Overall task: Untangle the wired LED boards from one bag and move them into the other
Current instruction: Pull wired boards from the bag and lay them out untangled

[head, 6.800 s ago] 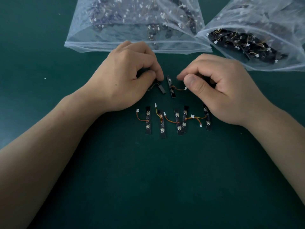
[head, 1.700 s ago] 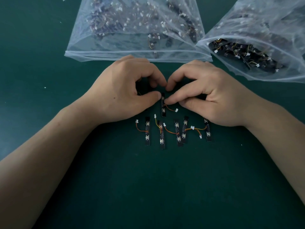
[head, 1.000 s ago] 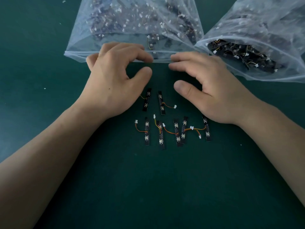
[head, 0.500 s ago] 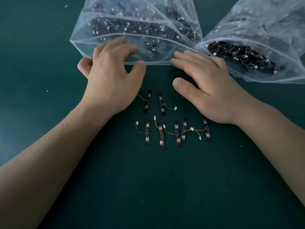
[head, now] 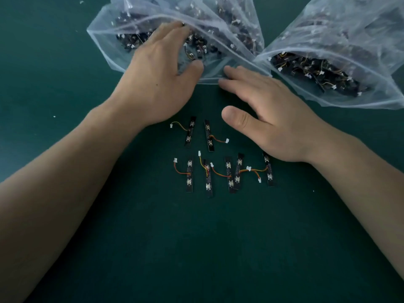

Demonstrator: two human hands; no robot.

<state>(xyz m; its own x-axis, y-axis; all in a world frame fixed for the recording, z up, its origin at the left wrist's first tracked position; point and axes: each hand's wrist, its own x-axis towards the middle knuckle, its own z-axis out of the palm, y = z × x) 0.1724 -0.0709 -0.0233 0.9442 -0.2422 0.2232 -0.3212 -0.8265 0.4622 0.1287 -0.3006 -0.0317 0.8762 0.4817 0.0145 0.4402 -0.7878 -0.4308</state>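
At far-left bag (head: 102,47) mouth, left hand (head: 157,77) reaches in unclenched, right hand (head: 273,114) flat pins lip; tangled boards (head: 131,40) may drag out clumped.

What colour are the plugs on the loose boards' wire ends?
White; the plugs show best in the head view, against the dark green table.

Left bag (head: 105,43) and right bag (head: 349,29): thin translucent plastic, crinkled, slightly glossy. LED boards (head: 229,173): matt black strips, orange-yellow insulated wires, white plastic connectors. Table (head: 196,248): dark green, matt, finely textured.
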